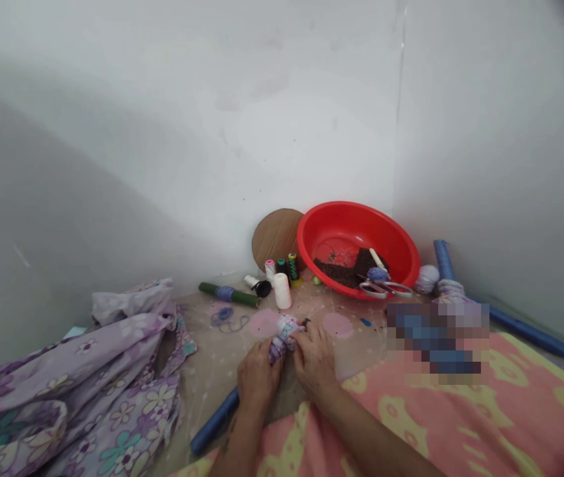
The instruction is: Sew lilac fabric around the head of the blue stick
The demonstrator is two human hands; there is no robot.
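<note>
A small bundle of purple-and-white floral cloth (pixel 287 324) is between my two hands, low in the middle of the view. My left hand (pixel 258 372) is closed round its lower, purple wrapped part. With bent fingers, my right hand (pixel 315 354) grips the bundle's right side; a tiny dark bit shows at its fingertips. A blue tube (pixel 215 421) runs out from under my left forearm, and I cannot see whether it joins the bundle. Just beyond my left hand lies a loose tangle of purple yarn (pixel 223 318) on the plastic-covered surface.
A red basin (pixel 356 211) leans at the back, scissors (pixel 385 288) on its rim. Thread spools (pixel 282 291), a green stick (pixel 207 289) and a cardboard disc (pixel 274 232) stand nearby. Floral cloth (pixel 127 351) lies left, a pink-yellow blanket (pixel 441 424) right, blue tubes (pixel 525 326) beyond.
</note>
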